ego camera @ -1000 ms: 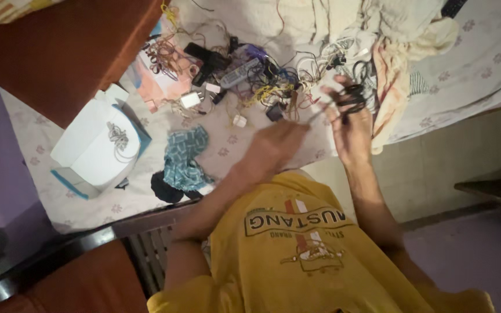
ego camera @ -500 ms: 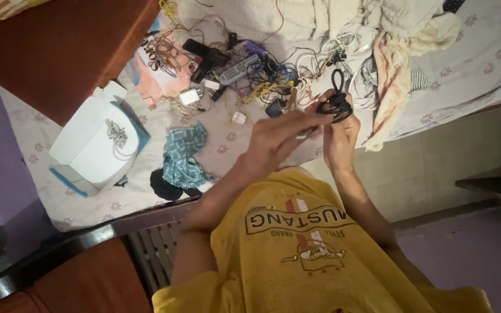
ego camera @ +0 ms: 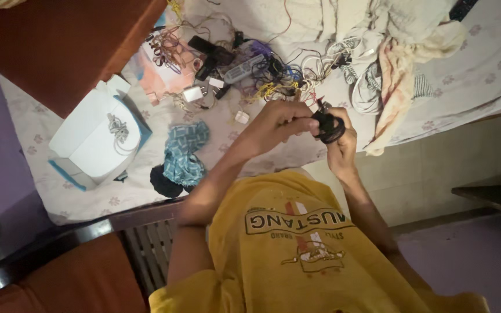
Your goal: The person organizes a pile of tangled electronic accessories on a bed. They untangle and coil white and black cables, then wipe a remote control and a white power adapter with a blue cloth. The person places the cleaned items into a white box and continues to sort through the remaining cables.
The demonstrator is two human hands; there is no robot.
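Note:
My right hand (ego camera: 342, 146) grips a small coiled bundle of black cable (ego camera: 327, 125) just above the edge of the flower-print bedsheet (ego camera: 471, 69). From the left, my left hand (ego camera: 278, 120) meets it and pinches the cable's end against the bundle with fingertips closed. Both hands are close together in front of my yellow shirt (ego camera: 297, 249). My fingers hide part of the coil.
A tangle of wires, white chargers and a grey remote (ego camera: 244, 68) lies on the sheet beyond my hands. A white box (ego camera: 97, 139) and a teal patterned cloth (ego camera: 184, 153) lie to the left, crumpled cloths (ego camera: 398, 64) to the right. A brown wooden surface (ego camera: 59, 46) fills the upper left.
My hands were apart, then came together on the black cable. The loose loop that stood up is now wound down into a tight bundle in my right hand.

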